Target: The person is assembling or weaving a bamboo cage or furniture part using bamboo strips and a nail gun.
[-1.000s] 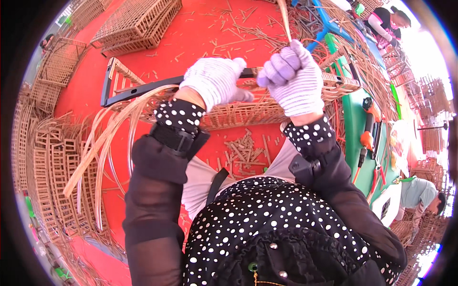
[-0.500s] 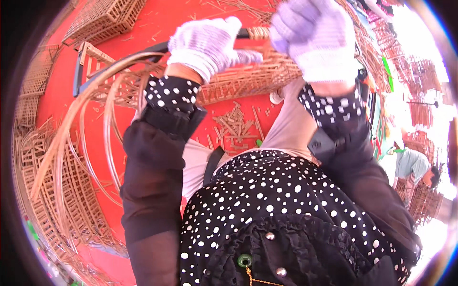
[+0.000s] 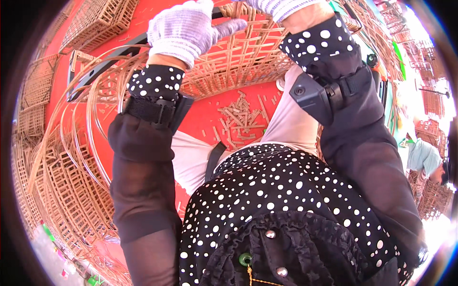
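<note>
My left hand [image 3: 183,29], in a white knit glove, is closed around the black metal bar [image 3: 102,64] of a frame, one finger stretched out to the right. A woven rattan panel [image 3: 238,57] fills that frame just beyond the hand. Long loose rattan strips [image 3: 78,133] loop down from under the left hand toward the lower left. My right hand [image 3: 279,5] reaches up past the top edge; only the glove's cuff shows, so its grip is hidden. Both forearms wear black sleeves with dotted cuffs.
Short rattan offcuts [image 3: 241,119] lie on the red floor [image 3: 200,117] between my knees. Woven lattice panels [image 3: 57,181] pile up at the left, and a basket [image 3: 95,21] sits at the top left. A person in a pale green shirt [image 3: 424,157] bends at the right.
The view has tilted down toward my body. Both hands have risen toward the top edge; the right hand, seen pulling a strip upward earlier, is now mostly out of frame.
</note>
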Motion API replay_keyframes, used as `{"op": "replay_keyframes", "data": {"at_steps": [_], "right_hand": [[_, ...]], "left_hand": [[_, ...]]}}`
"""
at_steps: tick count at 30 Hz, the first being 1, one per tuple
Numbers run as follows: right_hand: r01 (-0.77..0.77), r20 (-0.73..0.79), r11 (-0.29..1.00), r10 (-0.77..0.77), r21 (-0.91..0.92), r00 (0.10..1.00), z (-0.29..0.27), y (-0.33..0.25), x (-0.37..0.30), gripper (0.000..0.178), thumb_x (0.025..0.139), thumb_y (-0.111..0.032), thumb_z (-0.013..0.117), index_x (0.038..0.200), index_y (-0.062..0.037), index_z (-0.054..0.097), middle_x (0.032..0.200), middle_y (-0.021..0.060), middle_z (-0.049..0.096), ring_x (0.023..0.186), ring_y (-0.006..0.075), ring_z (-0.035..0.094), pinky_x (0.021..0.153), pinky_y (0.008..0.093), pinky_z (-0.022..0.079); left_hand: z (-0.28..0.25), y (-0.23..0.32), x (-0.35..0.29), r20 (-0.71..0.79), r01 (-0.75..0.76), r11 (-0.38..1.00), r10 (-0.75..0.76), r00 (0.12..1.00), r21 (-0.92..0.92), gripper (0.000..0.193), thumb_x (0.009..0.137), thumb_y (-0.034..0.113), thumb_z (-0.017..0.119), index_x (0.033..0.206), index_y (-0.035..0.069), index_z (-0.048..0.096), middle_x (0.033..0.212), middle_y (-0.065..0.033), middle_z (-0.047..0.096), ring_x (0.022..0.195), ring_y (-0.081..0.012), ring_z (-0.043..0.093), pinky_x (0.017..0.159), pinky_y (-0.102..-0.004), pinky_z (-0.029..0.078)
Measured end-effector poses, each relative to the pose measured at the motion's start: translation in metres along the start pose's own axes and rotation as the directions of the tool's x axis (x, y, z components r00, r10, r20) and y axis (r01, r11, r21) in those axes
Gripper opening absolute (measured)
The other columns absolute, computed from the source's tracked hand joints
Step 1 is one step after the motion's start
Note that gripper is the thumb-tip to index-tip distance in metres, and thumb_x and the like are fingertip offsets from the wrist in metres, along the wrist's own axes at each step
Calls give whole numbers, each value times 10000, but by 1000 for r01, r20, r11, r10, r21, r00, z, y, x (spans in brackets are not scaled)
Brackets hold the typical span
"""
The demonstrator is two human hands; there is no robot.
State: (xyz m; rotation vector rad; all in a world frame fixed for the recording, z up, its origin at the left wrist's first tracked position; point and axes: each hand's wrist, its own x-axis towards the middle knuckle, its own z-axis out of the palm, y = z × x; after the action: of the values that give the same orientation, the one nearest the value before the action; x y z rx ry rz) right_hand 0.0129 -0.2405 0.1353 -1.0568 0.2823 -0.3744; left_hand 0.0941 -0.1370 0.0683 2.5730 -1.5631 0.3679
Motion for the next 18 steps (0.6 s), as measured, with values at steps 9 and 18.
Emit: {"op": "replay_keyframes", "data": {"at_steps": [9,18], "right_hand": [[152,-58,937,-141,315,988,-3,12,-46,411,913,-246,376,540,-164,221,486,-20,182,469,134,250,534,315,344],[130,-141,968,-101,213,985,18,5,-88,348,885,-212,436,559,-150,333,456,-11,268,371,151,316,394,325,338]], "left_hand": [[2,-11,-21,-16,-159,972,159,987,-175,621,674,691,533,912,120,587,821,-87,630,777,-258,621,675,-392,483],[-4,9,-44,-25,-71,987,69,997,-145,678,623,717,550,905,101,561,843,-70,613,779,-237,619,656,-389,486]]}}
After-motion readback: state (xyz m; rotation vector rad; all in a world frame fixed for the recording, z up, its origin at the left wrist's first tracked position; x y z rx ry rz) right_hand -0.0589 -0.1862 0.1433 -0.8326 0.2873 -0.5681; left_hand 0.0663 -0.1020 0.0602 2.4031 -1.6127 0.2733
